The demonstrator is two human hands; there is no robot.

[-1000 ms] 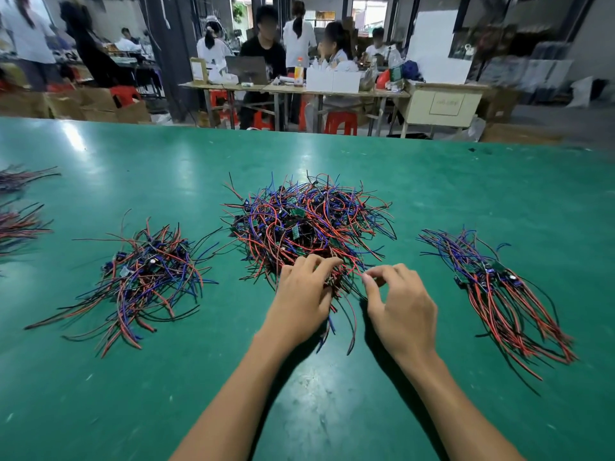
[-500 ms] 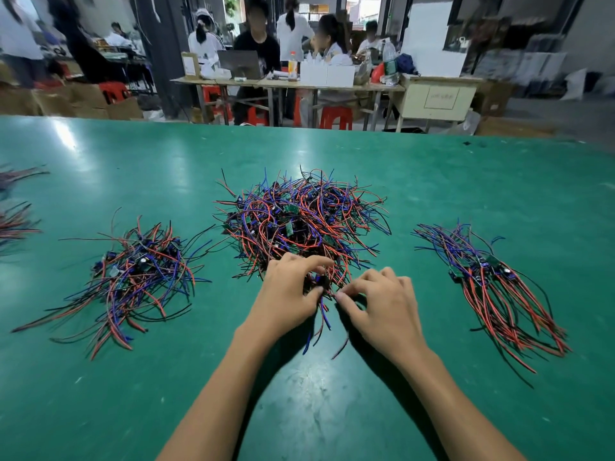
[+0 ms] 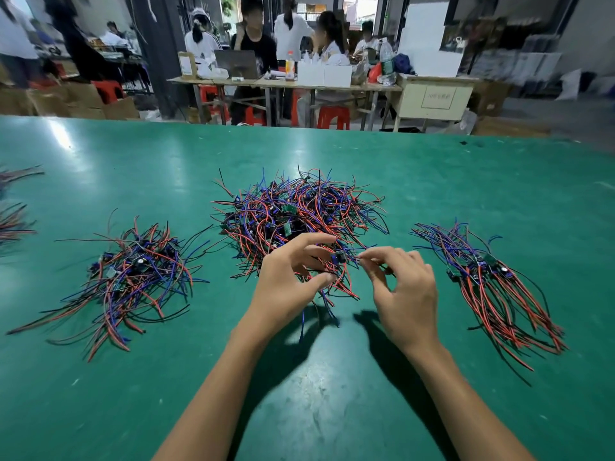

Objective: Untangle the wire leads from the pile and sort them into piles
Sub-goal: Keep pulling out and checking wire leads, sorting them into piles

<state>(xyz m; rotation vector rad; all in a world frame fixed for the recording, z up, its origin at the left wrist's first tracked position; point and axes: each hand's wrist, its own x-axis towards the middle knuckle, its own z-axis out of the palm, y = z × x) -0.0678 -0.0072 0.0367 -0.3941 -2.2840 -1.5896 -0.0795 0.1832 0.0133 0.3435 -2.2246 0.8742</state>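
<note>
Where left hand [image 3: 289, 281] covers tangled pile [image 3: 299, 207], right hand [image 3: 404, 287] pinch unclear

bare green table [image 3: 316, 404] lies open in front of the tangled pile [image 3: 299, 211], with clear lanes between it and the left pile [image 3: 133, 277] and the right pile [image 3: 492, 281] (both hands already crowd the tangle's near edge).

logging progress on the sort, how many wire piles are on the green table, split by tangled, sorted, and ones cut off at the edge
tangled pile: 1
sorted piles in full view: 2 (left pile, right pile)
piles cut off at the left edge: 2 (upper, lower)
total: 5
</note>
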